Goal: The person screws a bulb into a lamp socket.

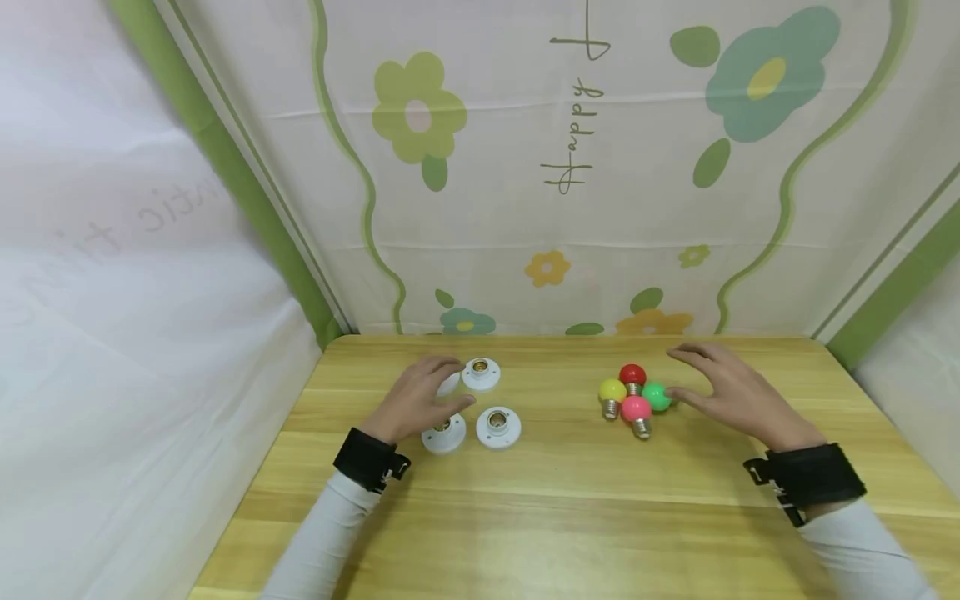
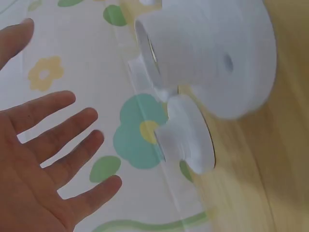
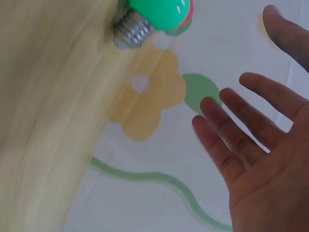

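In the head view my left hand (image 1: 416, 398) hovers over several white round lamp holders on the left of the table, its fingers spread and holding nothing. One holder (image 1: 481, 374) lies just past the fingertips and another (image 1: 498, 427) to the right of the thumb. A third holder (image 1: 443, 437) is partly covered by the hand, as is one behind it. My right hand (image 1: 731, 392), empty too, has its thumb beside a green bulb (image 1: 657, 397). Clustered with that bulb are a red bulb (image 1: 633, 375), a yellow bulb (image 1: 612, 391) and a pink bulb (image 1: 637, 409). All have metal screw bases.
The wooden table (image 1: 555, 525) ends at a white curtain (image 1: 495, 208) printed with flowers. White fabric walls with green edging stand at left (image 1: 112, 333) and right. Black straps (image 1: 369, 460) circle both wrists.
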A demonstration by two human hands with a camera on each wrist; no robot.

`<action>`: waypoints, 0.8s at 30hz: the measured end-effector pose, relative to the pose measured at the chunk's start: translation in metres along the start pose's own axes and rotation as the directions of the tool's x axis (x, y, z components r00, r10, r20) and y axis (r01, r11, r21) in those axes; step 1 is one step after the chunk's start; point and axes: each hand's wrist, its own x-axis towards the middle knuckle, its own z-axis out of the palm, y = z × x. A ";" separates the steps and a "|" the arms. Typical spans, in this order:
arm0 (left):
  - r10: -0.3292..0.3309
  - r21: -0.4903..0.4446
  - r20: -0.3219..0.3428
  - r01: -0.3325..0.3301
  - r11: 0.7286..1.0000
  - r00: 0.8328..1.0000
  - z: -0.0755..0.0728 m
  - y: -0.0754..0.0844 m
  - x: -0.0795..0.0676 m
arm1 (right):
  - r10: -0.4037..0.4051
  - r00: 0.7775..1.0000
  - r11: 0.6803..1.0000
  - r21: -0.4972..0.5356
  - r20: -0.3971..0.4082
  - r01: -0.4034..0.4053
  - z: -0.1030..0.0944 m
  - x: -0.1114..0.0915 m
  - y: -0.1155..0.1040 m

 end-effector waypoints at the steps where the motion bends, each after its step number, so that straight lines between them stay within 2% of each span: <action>1: 0.012 -0.007 -0.007 -0.013 1.000 1.000 0.001 0.001 0.000 | -0.018 1.000 1.000 0.005 -0.005 0.018 0.002 0.001 -0.001; 4: 0.033 -0.025 -0.007 -0.034 0.999 0.999 0.006 0.006 0.001 | -0.062 0.998 0.998 0.022 -0.002 0.062 0.009 0.004 -0.005; 7: 0.035 -0.041 0.028 -0.033 0.999 0.999 0.010 0.010 0.001 | -0.085 0.996 0.995 0.047 0.016 0.084 0.016 0.006 -0.010; 11: 0.027 -0.100 0.077 -0.019 0.995 0.997 0.017 0.017 0.001 | -0.098 0.995 0.992 0.081 0.027 0.096 0.023 0.009 -0.016; 17: 0.043 -0.205 0.116 -0.019 0.979 0.992 0.024 0.028 -0.001 | -0.137 0.991 0.986 0.093 0.000 0.137 0.033 0.012 -0.024; 24: 0.070 -0.248 0.139 -0.034 0.968 0.988 0.034 0.031 -0.002 | -0.147 0.989 0.986 0.089 0.031 0.143 0.039 0.013 -0.030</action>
